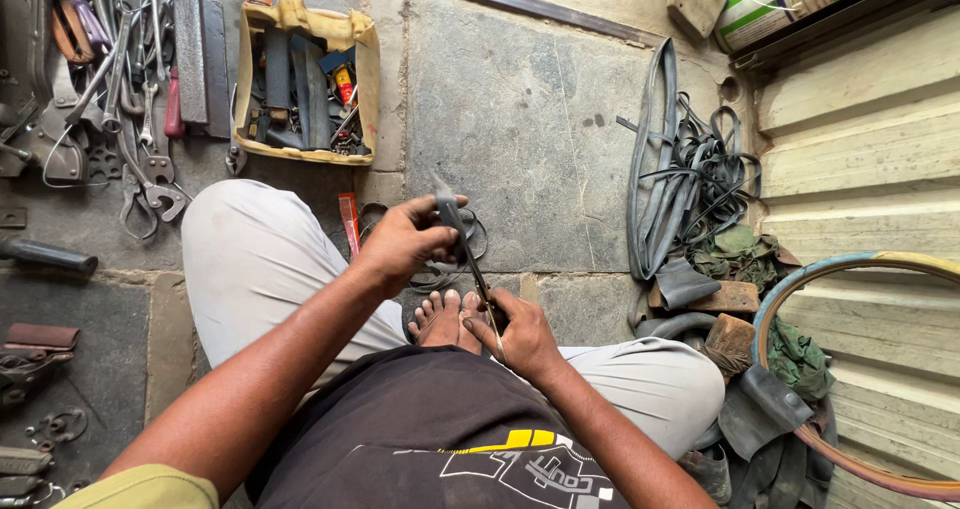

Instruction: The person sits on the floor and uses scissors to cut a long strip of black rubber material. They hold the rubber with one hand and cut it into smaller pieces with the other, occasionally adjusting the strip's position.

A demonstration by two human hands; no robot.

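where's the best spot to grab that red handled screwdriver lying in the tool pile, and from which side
Grip the red handle of the screwdriver, coming straight down from above. It lies flat on the floor with the handle end toward the person and largely uncovered, while wrenches crowd the metal shaft end.

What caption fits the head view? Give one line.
Left hand and right hand work a rubber strip with scissors.

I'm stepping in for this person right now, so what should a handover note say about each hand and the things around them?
Left hand: grips the upper end of a dark rubber strip.
Right hand: holds long metal scissors against the strip, above the bare feet.
Nearby: yellow cardboard box of parts ahead, grey metal wrenches far left, black rubber inner tubes right.
Done: cannot tell whether cut yet.
Left: strip is in one piece as far as visible.
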